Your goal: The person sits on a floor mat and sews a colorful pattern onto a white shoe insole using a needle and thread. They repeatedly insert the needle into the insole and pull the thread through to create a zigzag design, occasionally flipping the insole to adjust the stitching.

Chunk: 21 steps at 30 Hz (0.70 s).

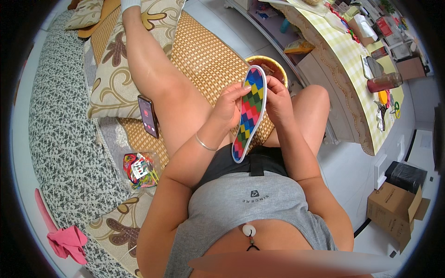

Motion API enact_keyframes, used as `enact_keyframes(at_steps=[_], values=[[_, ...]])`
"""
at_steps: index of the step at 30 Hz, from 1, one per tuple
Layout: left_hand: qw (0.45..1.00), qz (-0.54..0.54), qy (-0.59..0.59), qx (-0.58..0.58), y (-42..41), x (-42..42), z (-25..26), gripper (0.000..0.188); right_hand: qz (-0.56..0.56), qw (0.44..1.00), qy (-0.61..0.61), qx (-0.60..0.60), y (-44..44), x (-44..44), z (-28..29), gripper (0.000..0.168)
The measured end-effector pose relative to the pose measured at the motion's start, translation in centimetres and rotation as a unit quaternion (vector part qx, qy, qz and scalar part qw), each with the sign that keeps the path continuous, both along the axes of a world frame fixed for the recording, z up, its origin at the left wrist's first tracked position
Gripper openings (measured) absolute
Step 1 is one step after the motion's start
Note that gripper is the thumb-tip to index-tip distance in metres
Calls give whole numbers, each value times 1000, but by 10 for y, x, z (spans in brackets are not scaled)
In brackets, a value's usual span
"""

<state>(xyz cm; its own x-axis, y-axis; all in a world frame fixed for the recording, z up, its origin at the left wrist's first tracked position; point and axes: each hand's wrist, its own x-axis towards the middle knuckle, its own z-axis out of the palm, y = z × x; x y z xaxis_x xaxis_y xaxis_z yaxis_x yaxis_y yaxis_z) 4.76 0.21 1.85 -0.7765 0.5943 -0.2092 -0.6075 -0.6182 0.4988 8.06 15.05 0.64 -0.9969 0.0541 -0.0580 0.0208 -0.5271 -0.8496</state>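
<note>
A shoe insole stitched in a multicoloured zigzag of diamonds, with a white edge, is held upright above my lap. My left hand grips its left edge, the thumb lying on the patterned face and the other fingers behind. At the upper right edge, my right hand has bent fingers pinched against the white border. Those fingertips are partly hidden, so I cannot make out any needle or thread there. A clear bag of coloured embroidery threads lies to the left of my left forearm.
A smartphone with a lit screen leans by my left thigh. Behind the insole stands a yellow-rimmed bin. On the right, a checked tablecloth bears a bottle, keys and green-handled scissors. An open cardboard box sits at far right.
</note>
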Motion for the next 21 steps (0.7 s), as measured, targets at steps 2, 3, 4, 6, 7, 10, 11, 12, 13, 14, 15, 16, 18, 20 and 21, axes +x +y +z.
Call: enact_keyframes(at_steps=[2, 3, 4, 6, 7, 10, 11, 12, 13, 14, 15, 16, 18, 20, 21], values=[[999, -5, -45, -23, 1, 1, 2, 20, -12, 1000, 12, 16, -4, 3, 5, 4], [998, -42, -51, 12, -2, 0, -3, 22, -21, 998, 27, 45, -8, 4, 9, 4], [994, -78, -56, 46, -7, -2, -11, 25, -30, 996, 42, 75, -10, 6, 13, 4], [992, -91, -80, 25, -5, 0, -5, 35, -58, 992, 51, 102, -19, 11, 26, 4], [989, -111, -91, 39, -8, 0, -2, 30, -67, 991, 48, 108, -23, 14, 33, 4], [980, -152, -75, 104, -9, 3, 3, 33, -94, 987, 35, 128, -37, 20, 46, 6], [977, -153, -66, 130, -9, 5, 0, 36, -92, 986, 34, 137, -39, 22, 51, 7], [968, -173, -66, 170, -10, 4, -13, 38, -90, 985, 33, 147, -42, 24, 57, 7], [956, -193, -66, 209, -10, 2, -22, 41, -89, 983, 31, 156, -43, 26, 59, 8], [956, -189, -68, 211, -12, 2, -29, 41, -87, 981, 41, 170, -43, 27, 59, 10], [956, -188, -70, 215, -11, 3, -30, 42, -91, 979, 53, 177, -43, 27, 58, 10], [955, -185, -73, 218, -11, 4, -31, 42, -94, 976, 66, 184, -43, 28, 57, 9], [959, -175, -69, 212, -10, 7, -32, 41, -115, 961, 127, 217, -42, 27, 55, 9], [959, -168, -76, 215, -11, 7, -31, 42, -106, 967, 112, 202, -42, 29, 58, 9], [959, -174, -73, 210, -12, 6, -32, 42, -101, 970, 105, 194, -41, 30, 59, 9]])
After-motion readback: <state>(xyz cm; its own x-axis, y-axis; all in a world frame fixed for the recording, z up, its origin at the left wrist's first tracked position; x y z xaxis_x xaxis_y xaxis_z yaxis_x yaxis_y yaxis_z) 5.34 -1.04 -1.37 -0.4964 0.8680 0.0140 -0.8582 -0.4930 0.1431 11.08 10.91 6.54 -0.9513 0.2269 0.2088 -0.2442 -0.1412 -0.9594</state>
